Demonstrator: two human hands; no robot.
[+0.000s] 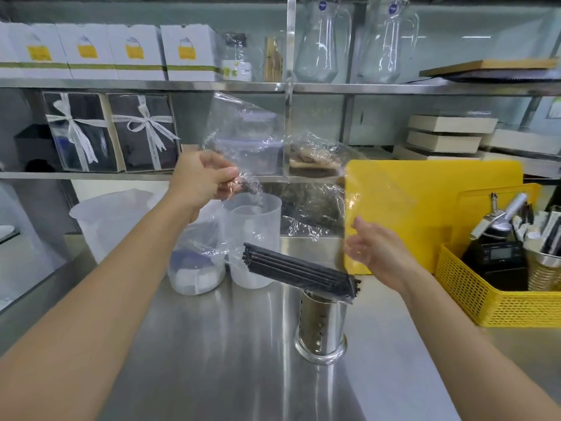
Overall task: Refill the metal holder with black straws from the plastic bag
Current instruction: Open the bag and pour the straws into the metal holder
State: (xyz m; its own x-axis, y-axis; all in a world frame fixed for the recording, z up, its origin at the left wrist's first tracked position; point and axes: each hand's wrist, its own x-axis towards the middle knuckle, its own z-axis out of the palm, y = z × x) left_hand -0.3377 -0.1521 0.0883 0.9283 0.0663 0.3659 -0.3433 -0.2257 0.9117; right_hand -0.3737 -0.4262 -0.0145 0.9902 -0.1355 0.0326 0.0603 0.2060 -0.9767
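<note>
Counter: a brushed steel worktop [212, 344] fills the bottom of the frame.
Holder: a shiny perforated cylindrical metal holder [320, 326] stands upright at lower centre.
Straws: a bundle of long black straws [300, 270] lies slanted across the holder's top rim. Its right end rests at the rim and its left end is raised toward mid-frame.
Right hand: the right hand [376, 253] is right of centre, just above and beside the bundle's lower end. Its fingers are spread and relaxed, grasping nothing and clear of the straws.
Left hand: the left hand [206, 177] is higher, at centre-left. Its thumb and fingers pinch a crumpled clear plastic bag [243, 138], which billows upward and across to the right.
Straws versus grip: the bundle sits well below the pinch, between the two hands, touched by neither. Whether its raised end is still inside the film cannot be told.
Behind: two translucent plastic jugs [252, 238] stand at centre. A yellow cutting board [425, 192] and a yellow mesh basket [485, 299] are at the right.
Farthest: steel shelves [151, 85] carry white boxes and glass pitchers [321, 41].
</note>
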